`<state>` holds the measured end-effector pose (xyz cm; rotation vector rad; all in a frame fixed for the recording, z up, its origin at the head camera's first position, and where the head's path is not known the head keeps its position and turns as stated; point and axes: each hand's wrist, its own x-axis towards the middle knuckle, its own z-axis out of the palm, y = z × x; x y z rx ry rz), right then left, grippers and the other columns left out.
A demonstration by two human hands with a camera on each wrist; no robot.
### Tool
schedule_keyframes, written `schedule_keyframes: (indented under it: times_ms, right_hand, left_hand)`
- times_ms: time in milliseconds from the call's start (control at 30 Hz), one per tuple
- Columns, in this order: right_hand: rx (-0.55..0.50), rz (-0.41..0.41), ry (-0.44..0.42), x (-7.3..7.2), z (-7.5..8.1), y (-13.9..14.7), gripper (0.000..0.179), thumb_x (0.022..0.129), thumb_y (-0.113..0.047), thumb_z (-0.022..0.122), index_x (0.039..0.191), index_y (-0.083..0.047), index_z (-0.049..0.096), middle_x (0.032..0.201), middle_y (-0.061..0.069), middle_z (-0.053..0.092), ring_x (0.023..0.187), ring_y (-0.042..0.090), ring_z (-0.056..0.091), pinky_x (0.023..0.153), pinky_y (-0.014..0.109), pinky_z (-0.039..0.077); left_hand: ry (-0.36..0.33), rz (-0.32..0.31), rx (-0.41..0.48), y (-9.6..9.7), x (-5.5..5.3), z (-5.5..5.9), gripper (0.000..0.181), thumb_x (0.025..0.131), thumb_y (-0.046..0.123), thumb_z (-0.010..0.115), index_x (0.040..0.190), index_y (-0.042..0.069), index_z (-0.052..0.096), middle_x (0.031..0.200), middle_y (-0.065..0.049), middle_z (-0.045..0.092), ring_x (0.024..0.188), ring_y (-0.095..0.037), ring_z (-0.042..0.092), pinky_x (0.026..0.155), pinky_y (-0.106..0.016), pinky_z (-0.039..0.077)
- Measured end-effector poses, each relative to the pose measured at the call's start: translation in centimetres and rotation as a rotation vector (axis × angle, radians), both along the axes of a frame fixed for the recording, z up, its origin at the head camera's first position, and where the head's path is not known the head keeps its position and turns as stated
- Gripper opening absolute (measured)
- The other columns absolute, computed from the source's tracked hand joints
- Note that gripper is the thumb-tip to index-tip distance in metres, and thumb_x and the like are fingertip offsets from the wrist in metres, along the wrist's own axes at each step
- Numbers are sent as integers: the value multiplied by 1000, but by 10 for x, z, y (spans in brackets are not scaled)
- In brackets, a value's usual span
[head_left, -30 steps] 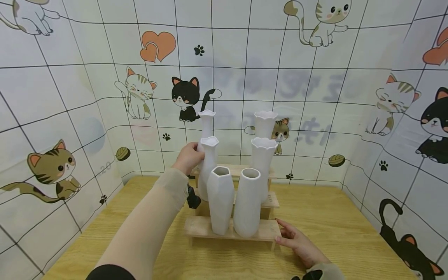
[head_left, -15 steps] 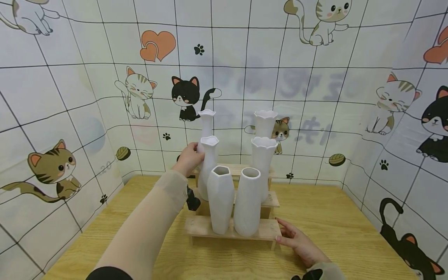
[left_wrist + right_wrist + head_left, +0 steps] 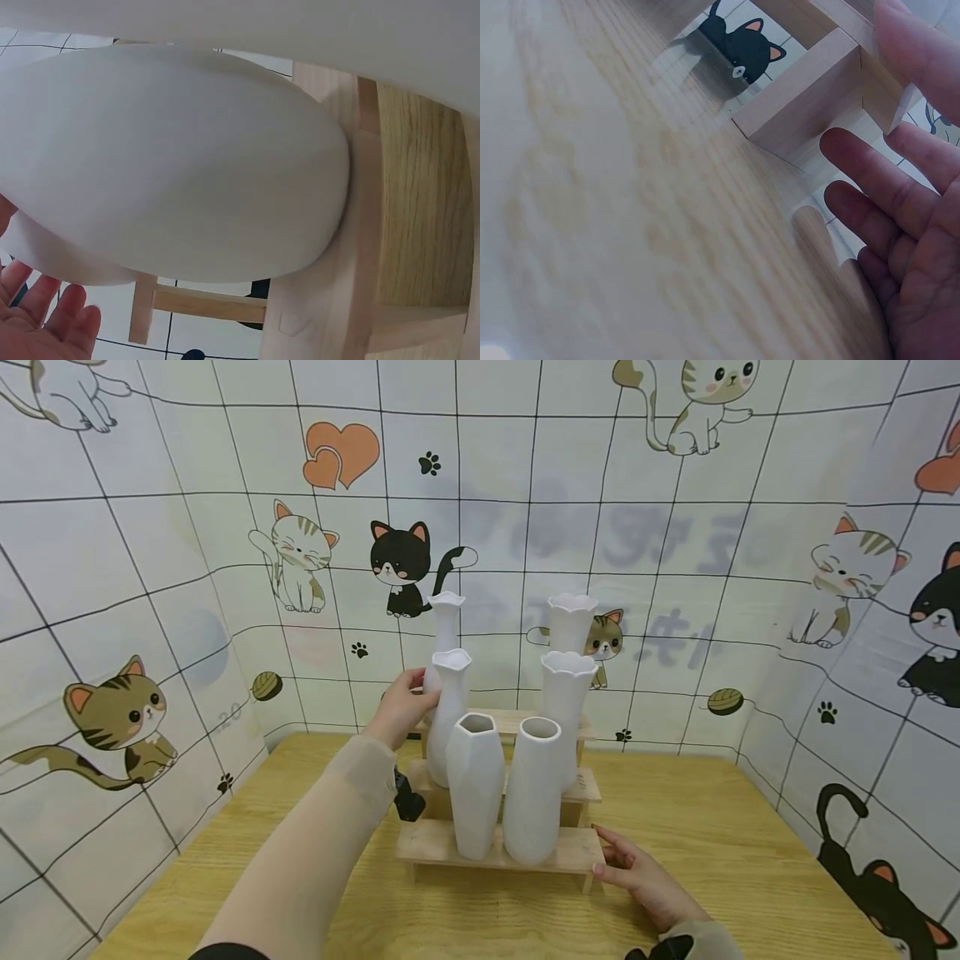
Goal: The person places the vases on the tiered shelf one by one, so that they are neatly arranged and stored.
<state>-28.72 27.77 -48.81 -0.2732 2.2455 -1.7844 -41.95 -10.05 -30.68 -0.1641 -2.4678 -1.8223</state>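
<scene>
A three-tier wooden stand [image 3: 420, 845] bears several white vases. My left hand [image 3: 401, 706] is at the rear left vase [image 3: 447, 622], thumb and fingertips pinching its side. Part of that vase is hidden behind the middle-tier left vase [image 3: 450, 727], whose rounded body [image 3: 195, 165] fills much of the left wrist view. There the other fingers [image 3: 71, 315] lie loosely beside the rear vase. My right hand [image 3: 641, 881] holds the right end of the lowest shelf between thumb and index finger; in the right wrist view the remaining fingers [image 3: 877, 180] spread below the board.
On the lowest tier stand a faceted vase [image 3: 475, 793] and a rounded vase [image 3: 532, 797]. Two frilled vases, middle-tier [image 3: 566, 718] and rear [image 3: 572, 622], rise at right. The wooden table [image 3: 697, 827] meets a cat-patterned wall covering [image 3: 495, 468].
The head view has shifted slightly. My left wrist has edged a little to the left, its fingers staying at the rear left vase. The right hand and the stand keep their places.
</scene>
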Motion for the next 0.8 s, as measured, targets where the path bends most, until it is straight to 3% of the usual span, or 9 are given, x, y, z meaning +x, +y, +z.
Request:
schedule_keyframes:
  times_ms: [400,567,800]
  right_hand:
    - [37,-49,-6,0,1,2,79,94,-24,64,151,2,18,128,17,55,113,22,51,99,49,34]
    - [27,-60,-11,0,2,3,79,93,-24,65,151,2,18,129,18,54,114,23,51,100,53,32]
    - [39,-55,-1,0,2,4,79,93,-24,66,151,2,19,130,20,53,115,25,50,100,54,32]
  left_hand:
    - [29,23,129,-7,17,-22,71,85,41,73,143,16,42,142,-4,43,129,-25,40,104,-48,37]
    - [48,39,174,-15,24,-40,70,83,44,74,141,18,44,141,-3,45,129,-24,41,105,-48,35]
    - [49,24,214,-36,34,-70,67,90,36,68,145,14,37,145,-8,38,133,-27,34,109,-51,29]
